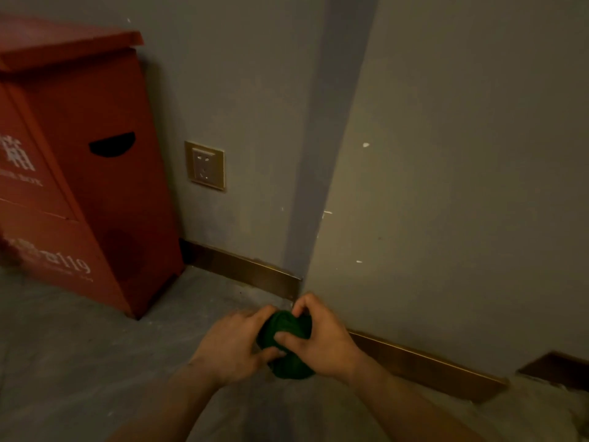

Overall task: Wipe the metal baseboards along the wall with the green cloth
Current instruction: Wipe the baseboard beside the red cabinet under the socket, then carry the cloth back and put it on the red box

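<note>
Bunching the green cloth (288,342) at six o'clock, I have my left hand (234,344) and right hand (322,341) both pinching it, fingers curled around the wad. I'd fold it into a flat pad before pressing it along the metal baseboard (247,269) at eleven o'clock, beside the red box (79,173).

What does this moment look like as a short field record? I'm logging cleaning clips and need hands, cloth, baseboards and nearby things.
left hand: left hand grips the green cloth
right hand: right hand pinches the same cloth, thumb on top
cloth state: bunched into a wad between both hands, not seen touching metal
baseboards: left baseboard runs to the wall corner; right baseboard runs along the nearer wall
nearby: red box stands on the floor at left; wall socket above the left baseboard
wiping: not yet under way
</note>
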The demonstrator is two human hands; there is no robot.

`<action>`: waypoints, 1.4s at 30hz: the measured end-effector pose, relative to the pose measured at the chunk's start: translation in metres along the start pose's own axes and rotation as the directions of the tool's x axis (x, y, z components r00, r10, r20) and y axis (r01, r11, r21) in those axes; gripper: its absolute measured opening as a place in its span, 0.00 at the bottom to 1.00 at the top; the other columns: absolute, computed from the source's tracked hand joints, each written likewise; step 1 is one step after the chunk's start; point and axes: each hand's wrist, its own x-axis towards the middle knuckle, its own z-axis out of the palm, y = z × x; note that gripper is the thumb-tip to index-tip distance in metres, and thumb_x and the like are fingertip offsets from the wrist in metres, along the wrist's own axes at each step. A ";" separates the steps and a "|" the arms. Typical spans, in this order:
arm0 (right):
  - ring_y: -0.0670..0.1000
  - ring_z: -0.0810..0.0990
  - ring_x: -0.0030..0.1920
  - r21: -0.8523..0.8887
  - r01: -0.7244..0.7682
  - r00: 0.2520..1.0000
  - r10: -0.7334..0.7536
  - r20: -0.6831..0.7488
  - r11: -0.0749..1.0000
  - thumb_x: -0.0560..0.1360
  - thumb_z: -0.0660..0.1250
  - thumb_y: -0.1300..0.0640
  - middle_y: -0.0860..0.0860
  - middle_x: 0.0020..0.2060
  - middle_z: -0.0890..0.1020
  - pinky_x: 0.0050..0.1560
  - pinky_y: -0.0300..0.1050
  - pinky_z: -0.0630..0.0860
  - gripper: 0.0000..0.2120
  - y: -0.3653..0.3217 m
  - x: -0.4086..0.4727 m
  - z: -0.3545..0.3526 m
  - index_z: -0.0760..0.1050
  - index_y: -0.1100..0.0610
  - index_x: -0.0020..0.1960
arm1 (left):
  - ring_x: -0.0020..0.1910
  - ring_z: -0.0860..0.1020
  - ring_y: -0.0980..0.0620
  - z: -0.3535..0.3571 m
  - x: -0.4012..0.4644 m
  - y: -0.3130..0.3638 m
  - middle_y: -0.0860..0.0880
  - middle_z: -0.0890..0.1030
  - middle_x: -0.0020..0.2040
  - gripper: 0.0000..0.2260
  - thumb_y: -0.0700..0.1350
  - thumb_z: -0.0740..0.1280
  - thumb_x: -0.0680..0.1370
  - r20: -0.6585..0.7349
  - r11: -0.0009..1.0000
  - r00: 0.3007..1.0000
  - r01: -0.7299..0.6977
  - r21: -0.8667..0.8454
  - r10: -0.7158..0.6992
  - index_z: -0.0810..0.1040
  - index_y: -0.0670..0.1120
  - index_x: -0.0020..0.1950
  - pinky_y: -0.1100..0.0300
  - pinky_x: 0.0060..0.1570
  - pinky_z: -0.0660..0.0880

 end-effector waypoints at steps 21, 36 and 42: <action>0.55 0.79 0.49 -0.396 0.004 0.996 0.034 0.088 0.918 0.71 0.72 0.63 0.53 0.48 0.78 0.47 0.51 0.80 0.14 -0.032 -0.049 -0.120 0.69 0.49 0.45 | 0.56 0.77 0.46 -0.086 0.037 0.096 0.51 0.79 0.58 0.21 0.66 0.64 0.75 0.148 0.883 0.989 -0.095 0.461 0.030 0.67 0.58 0.63 0.50 0.54 0.71; 0.54 0.77 0.48 -0.438 -0.135 0.983 0.175 0.050 0.889 0.69 0.73 0.63 0.51 0.48 0.77 0.43 0.45 0.74 0.16 -0.176 -0.116 -0.275 0.68 0.49 0.45 | 0.56 0.78 0.44 -0.236 0.039 0.252 0.48 0.80 0.57 0.18 0.58 0.68 0.76 0.197 0.920 0.980 -0.072 0.386 -0.006 0.69 0.52 0.61 0.50 0.55 0.72; 0.51 0.75 0.46 -0.429 -0.179 0.979 0.202 0.009 0.886 0.69 0.72 0.63 0.48 0.46 0.75 0.41 0.42 0.70 0.15 -0.292 -0.138 -0.359 0.69 0.48 0.44 | 0.55 0.78 0.45 -0.353 0.041 0.316 0.49 0.80 0.56 0.17 0.58 0.67 0.76 0.186 0.932 0.983 -0.069 0.356 0.002 0.69 0.53 0.59 0.51 0.52 0.72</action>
